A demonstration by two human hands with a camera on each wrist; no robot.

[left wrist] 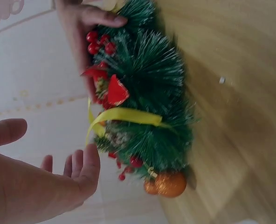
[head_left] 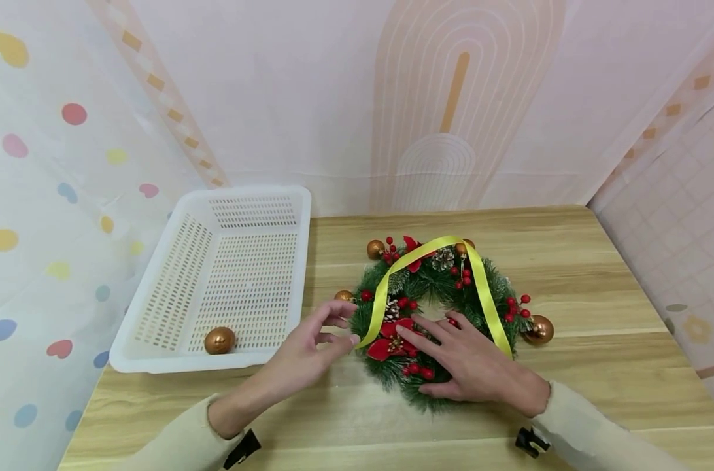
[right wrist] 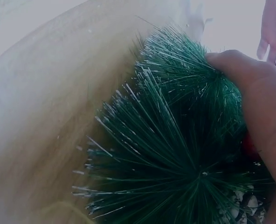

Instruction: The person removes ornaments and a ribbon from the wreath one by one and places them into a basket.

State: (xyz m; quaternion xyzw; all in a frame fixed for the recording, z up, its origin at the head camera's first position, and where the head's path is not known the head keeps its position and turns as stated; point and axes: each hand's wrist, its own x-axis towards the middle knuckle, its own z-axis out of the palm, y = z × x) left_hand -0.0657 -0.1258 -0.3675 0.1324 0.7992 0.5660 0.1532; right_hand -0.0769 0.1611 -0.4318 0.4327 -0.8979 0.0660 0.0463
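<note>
1 wreath (head_left: 418,281) | 1 ribbon (head_left: 484,289) | 1 basket (head_left: 245,278), 1 ball (head_left: 220,340) inside | left grip (head_left: 314,340) spread | right grip (head_left: 464,356) spread atop wreath

Set indoors in a small decorated nook, not identifiable as home or studio; closed in by pale wall coverings (head_left: 292,98) printed with arches (head_left: 386,104) at upper centre and coloured dots (head_left: 74,114) at left, and fitted with a wood-grain tabletop (head_left: 604,281) across the lower frame.

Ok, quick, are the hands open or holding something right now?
Left hand: open, holding nothing, near the wreath.
Right hand: open, resting on the wreath.
</note>
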